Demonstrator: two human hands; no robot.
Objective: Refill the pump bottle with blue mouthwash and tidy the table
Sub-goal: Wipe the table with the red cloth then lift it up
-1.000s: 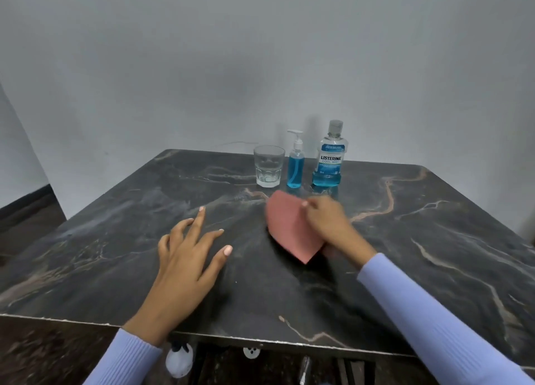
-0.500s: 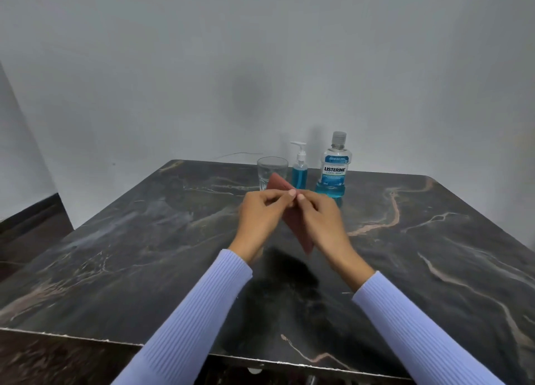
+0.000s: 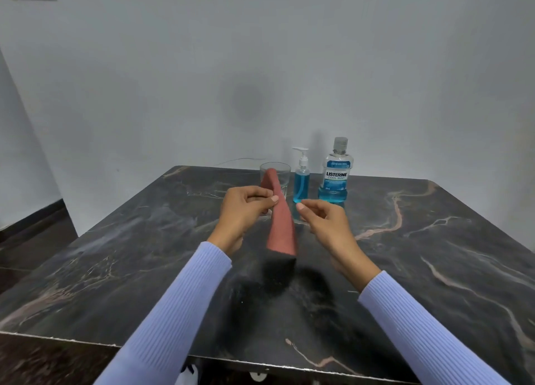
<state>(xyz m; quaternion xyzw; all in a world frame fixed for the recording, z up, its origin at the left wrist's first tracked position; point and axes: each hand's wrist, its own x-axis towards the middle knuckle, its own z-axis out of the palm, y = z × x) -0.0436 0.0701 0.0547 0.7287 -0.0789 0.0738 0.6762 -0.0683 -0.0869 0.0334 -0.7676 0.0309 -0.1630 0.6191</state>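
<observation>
Terracotta cloth (image 3: 281, 225) hangs limp from my left hand (image 3: 246, 208)'s pinch; right hand (image 3: 324, 222), at three o'clock, loosely curled, empty.

Left hand (image 3: 246, 208): fingers (image 3: 267, 198) pinch a reddish cloth (image 3: 280, 225), held above the dark marbled bench (image 3: 115, 254), hanging edge-on. Right hand (image 3: 327, 222): fingers (image 3: 307, 203) loosely curled just beside the cloth, not touching it. Beyond the fingers, in a row: glass (image 3: 282, 172), pump bottle (image 3: 302, 179), mouthwash bottle (image 3: 335, 173).
</observation>
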